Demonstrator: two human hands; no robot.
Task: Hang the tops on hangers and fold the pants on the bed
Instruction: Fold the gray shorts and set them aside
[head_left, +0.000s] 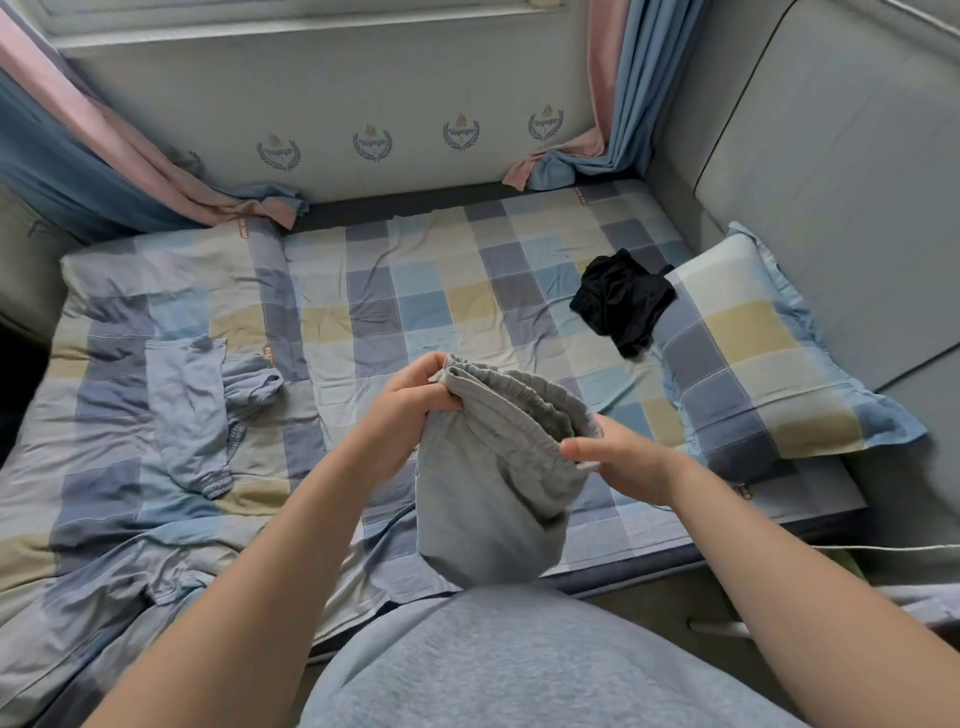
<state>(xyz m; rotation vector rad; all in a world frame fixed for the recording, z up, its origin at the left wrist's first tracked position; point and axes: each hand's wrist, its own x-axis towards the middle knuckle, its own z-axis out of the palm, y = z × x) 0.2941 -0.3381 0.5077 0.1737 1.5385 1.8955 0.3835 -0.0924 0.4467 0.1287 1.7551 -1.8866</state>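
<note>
Grey pants (488, 493) with an elastic waistband hang in the air above the near edge of the checked bed (415, 291). My left hand (410, 395) grips the far left end of the waistband. At the waistband's right end, my right hand (618, 457) holds the fabric with its thumb on top. The legs droop in a bunch toward my body. A blue-grey garment (202, 410) with elastic cuffs lies spread on the bed at the left. A crumpled black garment (623, 301) lies on the right, against the pillow. No hanger is in view.
A checked pillow (753, 343) rests at the bed's right side by a grey padded wall (831, 156). Pink and blue curtains (104, 156) hang at both back corners. A rumpled checked quilt (78, 545) covers the near left of the bed.
</note>
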